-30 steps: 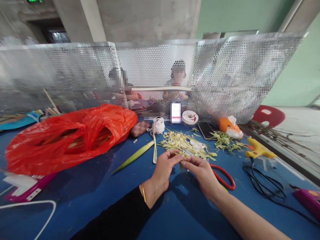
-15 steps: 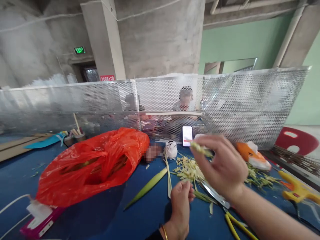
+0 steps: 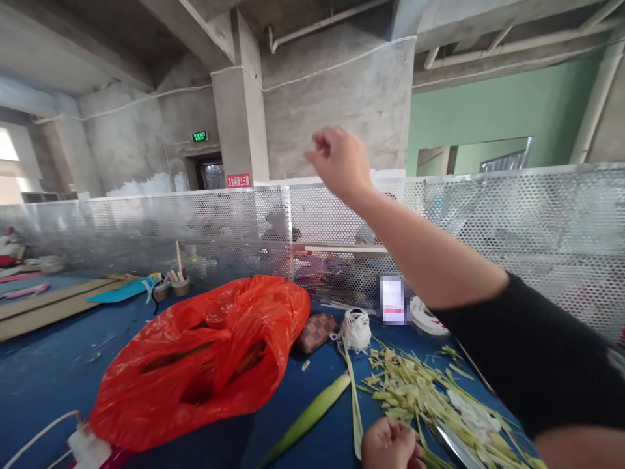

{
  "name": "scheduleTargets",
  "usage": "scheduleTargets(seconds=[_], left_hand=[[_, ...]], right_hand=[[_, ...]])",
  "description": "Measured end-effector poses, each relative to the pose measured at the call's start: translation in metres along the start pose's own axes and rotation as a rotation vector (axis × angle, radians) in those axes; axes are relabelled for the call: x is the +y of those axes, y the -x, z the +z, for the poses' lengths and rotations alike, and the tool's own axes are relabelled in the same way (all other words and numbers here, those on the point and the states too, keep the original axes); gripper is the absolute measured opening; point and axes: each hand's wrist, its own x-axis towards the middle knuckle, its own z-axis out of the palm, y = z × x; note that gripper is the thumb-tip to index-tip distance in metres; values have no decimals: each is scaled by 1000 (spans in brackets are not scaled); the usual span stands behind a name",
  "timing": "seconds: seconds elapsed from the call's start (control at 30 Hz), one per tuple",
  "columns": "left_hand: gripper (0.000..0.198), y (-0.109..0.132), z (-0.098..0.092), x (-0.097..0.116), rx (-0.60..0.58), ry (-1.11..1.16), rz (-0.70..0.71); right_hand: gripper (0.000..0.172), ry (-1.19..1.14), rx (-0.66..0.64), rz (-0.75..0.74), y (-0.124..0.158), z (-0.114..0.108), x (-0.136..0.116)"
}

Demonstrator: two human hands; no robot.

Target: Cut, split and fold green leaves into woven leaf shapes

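Note:
My right hand [image 3: 339, 153] is raised high in front of the perforated metal screen, its fingers curled together; whatever they may hold is too small and blurred to make out. Low at the bottom edge, my left hand [image 3: 390, 443] is closed near the table, and its grip hides any small item inside. Beside it lie a pale leaf strip [image 3: 355, 404] and a long green husk leaf [image 3: 312, 417]. To its right spreads a pile of pale green plant scraps [image 3: 420, 384], with a metal blade [image 3: 454, 443] partly under them.
A red plastic bag [image 3: 195, 365] covers much of the left side. Behind stand a checkered pouch [image 3: 317, 332], a ball of white string [image 3: 357, 330] and a lit phone [image 3: 393, 301]. A perforated screen [image 3: 234, 221] closes off the back, with people beyond.
My right hand has risen up and left from above the scraps. The view has tilted up and shifted, so the table items sit lower and further right. My left hand remains closed.

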Motion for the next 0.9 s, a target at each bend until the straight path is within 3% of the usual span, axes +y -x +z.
scheduleTargets(seconds=[0.13,0.33,0.47,0.6,0.8,0.9], left_hand=[[45,18,9,14,67,-26,3],[35,43,17,33,68,-119,87],[31,52,18,34,53,-149,110],[25,57,19,34,43,-193,148],[17,74,25,34,22,-280,160],[15,93,21,37,-85,-363,120]], right_hand=[[17,-102,-266,-73,130,-71,-22],[18,34,-580,247,296,-173,2],[24,98,-698,519,378,-219,18],[27,200,-701,622,415,-244,22],[23,263,-724,566,414,-246,21],[22,251,-777,561,415,-245,20]])
